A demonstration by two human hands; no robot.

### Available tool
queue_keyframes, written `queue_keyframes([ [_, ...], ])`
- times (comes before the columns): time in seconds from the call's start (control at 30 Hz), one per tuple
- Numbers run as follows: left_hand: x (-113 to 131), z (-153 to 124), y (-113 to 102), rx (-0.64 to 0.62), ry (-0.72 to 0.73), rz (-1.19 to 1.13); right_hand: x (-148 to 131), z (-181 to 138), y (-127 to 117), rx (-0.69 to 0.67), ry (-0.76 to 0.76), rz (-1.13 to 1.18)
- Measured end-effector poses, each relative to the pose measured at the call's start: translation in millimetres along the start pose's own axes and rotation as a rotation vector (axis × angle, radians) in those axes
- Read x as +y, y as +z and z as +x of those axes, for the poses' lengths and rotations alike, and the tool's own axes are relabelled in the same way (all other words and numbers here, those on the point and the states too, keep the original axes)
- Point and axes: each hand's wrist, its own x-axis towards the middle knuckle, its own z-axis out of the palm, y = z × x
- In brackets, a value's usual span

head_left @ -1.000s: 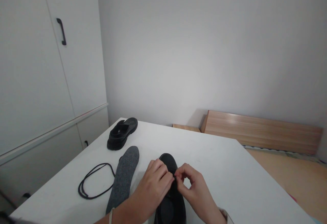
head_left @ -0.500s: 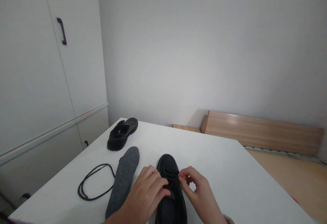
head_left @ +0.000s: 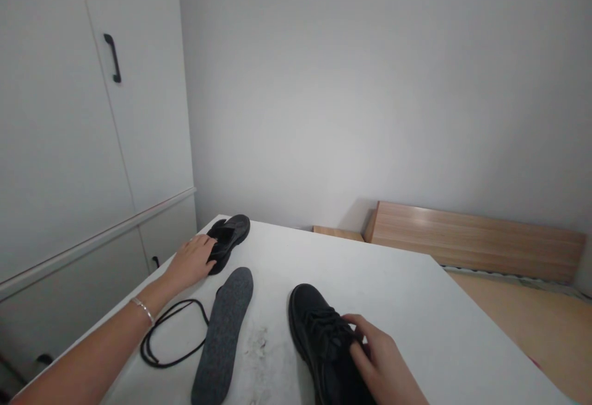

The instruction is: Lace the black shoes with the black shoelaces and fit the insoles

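White tabletop [head_left: 416, 294] runs out to a bare grey wall, with cupboards on my left. My left hand [head_left: 192, 261] is stretched to the far corner, fingers laid over the heel end of the far shoe [head_left: 234, 232]. Whether they have closed on it I cannot tell. My right hand [head_left: 382, 362] is curled around the laced shoe [head_left: 317, 325] just in front of me, fingertips on its laces. Between my arms lie the grey insole [head_left: 224, 331] and the loose black lace [head_left: 166, 331], side by side. To do this well, I judge, I should hook the far shoe by its heel rim and lift it clear over lace and insole rather than drag it. The right hand should pin the near shoe steady.
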Motion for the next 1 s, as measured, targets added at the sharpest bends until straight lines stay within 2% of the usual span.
queue_keyframes([
  [0.17, -22, 12, -4, -0.110, 0.103, -0.036, 58, 6, -35, 0.230, 0.099, -0.025],
  [0.3, -19, 20, -7, -0.088, 0.112, -0.060, 104, 14, -67, 0.287, 0.249, -0.090],
  [0.43, 6, 11, -20, -0.016, 0.124, -0.095, 128, 23, -92, 0.328, 0.286, -0.120],
  [0.53, 45, -14, -41, 0.031, 0.160, -0.138, 135, 27, -105, 0.315, 0.295, -0.138],
  [0.63, 97, -51, -59, 0.098, 0.240, -0.269, 132, 25, -111, 0.304, 0.311, -0.169],
  [0.73, 144, -87, -61, 0.162, 0.368, -0.378, 114, 17, -110, 0.378, 0.281, -0.239],
  [0.87, 181, -118, -37, 0.129, 0.453, -0.442, 65, 2, -97, 0.530, 0.126, -0.348],
  [1.0, 201, -129, 5, 0.211, 0.517, -0.423, 23, -11, -75, 0.481, -0.136, -0.326],
])
